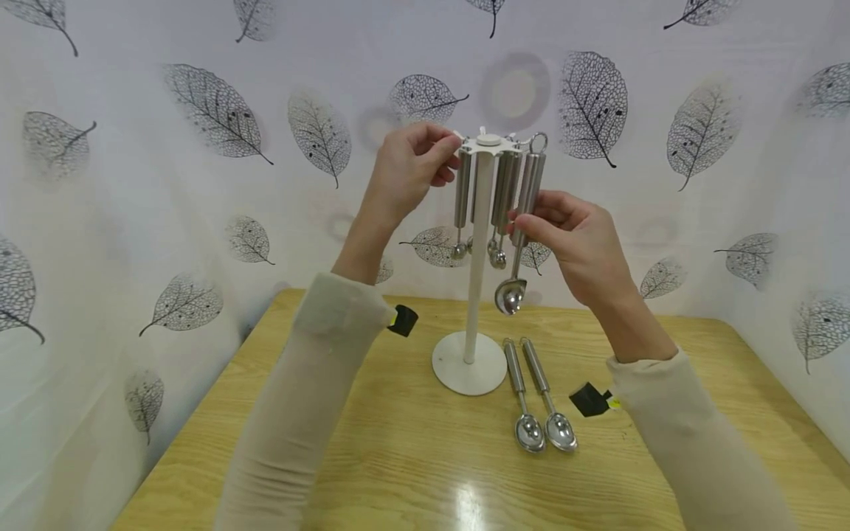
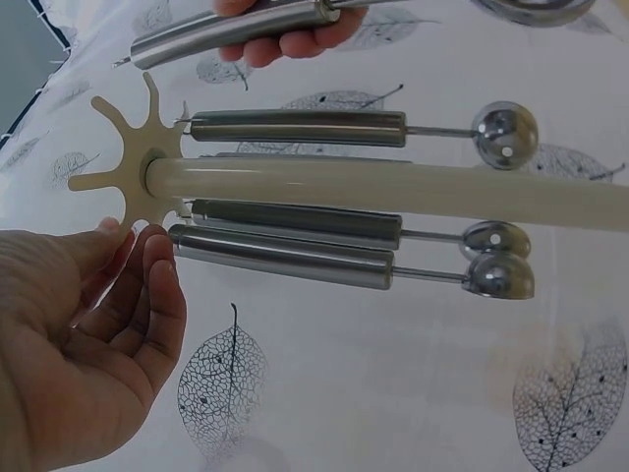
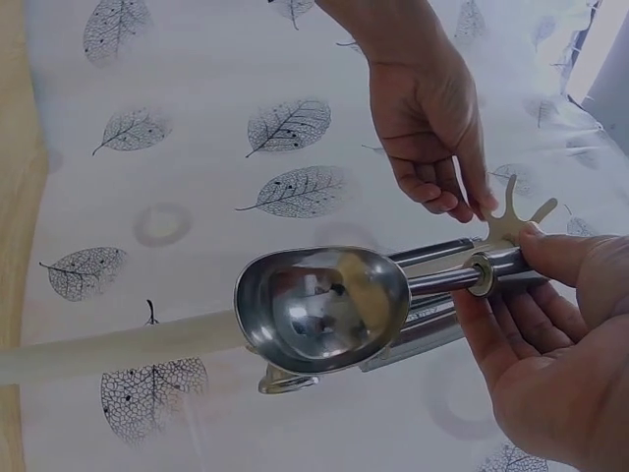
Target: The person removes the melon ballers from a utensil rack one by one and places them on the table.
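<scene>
A white utensil stand (image 1: 476, 280) rises from a round base, with a star-shaped hook top (image 2: 131, 177). My left hand (image 1: 408, 166) pinches one arm of that top between thumb and fingers. Several steel melon ballers (image 2: 295, 128) hang from the hooks by their handles. With my right hand (image 1: 581, 240) I hold a steel ice cream scoop (image 3: 324, 310) by its handle, bowl down and slightly tilted. Its ring is level with the top's right arm in the head view; whether it sits on the hook I cannot tell.
Two more steel scoops (image 1: 530, 431) lie side by side on the wooden table (image 1: 398, 457), just right of the stand's base. Behind the table hangs a white leaf-print cloth (image 1: 199, 184). A black wrist device (image 1: 589, 399) sits at the right cuff.
</scene>
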Demonstrator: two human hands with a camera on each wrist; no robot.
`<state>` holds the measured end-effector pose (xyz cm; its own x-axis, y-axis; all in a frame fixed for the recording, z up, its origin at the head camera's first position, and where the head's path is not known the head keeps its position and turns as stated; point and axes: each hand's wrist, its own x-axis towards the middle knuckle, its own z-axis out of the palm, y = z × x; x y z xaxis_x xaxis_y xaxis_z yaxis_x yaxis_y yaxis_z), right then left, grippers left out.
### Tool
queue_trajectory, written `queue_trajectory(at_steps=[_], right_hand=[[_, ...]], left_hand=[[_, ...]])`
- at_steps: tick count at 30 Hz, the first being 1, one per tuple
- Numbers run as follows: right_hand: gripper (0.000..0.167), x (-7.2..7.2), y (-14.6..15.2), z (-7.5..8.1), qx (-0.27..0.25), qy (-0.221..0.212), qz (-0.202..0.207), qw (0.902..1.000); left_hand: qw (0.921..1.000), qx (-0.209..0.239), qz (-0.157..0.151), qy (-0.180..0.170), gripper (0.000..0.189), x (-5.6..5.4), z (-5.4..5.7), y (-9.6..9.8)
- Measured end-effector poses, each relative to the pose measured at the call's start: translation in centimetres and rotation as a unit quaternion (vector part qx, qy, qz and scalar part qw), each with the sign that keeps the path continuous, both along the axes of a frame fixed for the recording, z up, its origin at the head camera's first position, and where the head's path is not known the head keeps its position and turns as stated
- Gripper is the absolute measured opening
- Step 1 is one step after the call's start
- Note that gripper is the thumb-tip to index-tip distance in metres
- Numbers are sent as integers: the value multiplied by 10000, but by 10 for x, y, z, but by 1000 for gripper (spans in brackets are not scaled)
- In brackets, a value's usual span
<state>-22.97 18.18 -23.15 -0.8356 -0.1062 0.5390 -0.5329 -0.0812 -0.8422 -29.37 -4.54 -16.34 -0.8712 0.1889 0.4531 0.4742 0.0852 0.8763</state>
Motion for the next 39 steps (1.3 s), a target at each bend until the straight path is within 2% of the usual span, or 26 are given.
queue_trajectory(at_steps=[4, 8, 12, 18, 29, 39], right_hand=[[23, 8, 7, 1, -188, 66, 32, 9998], [29, 14, 14, 0, -309, 54, 161, 9994], [32, 18, 24, -4, -207, -12, 121, 9997], [26, 25, 38, -15, 54, -178, -120, 9998], [21, 41, 65, -34, 221, -397, -312, 9985], [23, 52, 84, -47, 273, -479, -310, 9980]], left_hand=[[10000, -27, 20, -41, 18, 0, -1, 1], [9999, -59, 66, -68, 19, 0, -1, 0], [9999, -60, 92, -89, 19, 0, 0, 0], [9998, -119, 174, -12, 19, 3, -1, 0], [9996, -80, 253, 37, 19, 2, -3, 2], [9995, -30, 289, 74, 19, 2, -2, 4]])
